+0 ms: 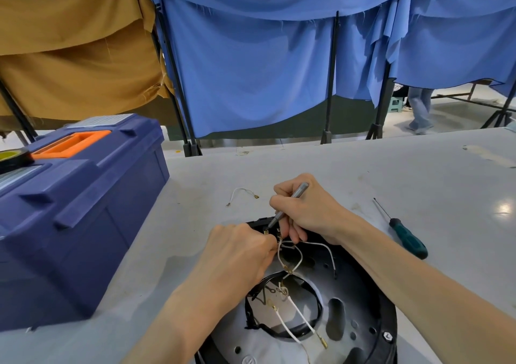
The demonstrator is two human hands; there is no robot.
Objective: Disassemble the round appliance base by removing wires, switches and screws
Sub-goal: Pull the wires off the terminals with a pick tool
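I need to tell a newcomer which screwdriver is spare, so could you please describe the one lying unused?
On the grey table, look right of the round appliance base, beyond the right hand. The spare screwdriver lies alone there, with a dark green handle, unlike the grey tool being held.

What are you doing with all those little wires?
A person is taking apart a round black appliance base on a grey table. The right hand holds a thin grey tool like a pen, its tip poking at a small brass connector at the base's far edge. The left hand pinches the white wires right beside it. One short white wire already lies loose on the table, a green-handled screwdriver rests unused to the right, and a blue toolbox sits on the left.
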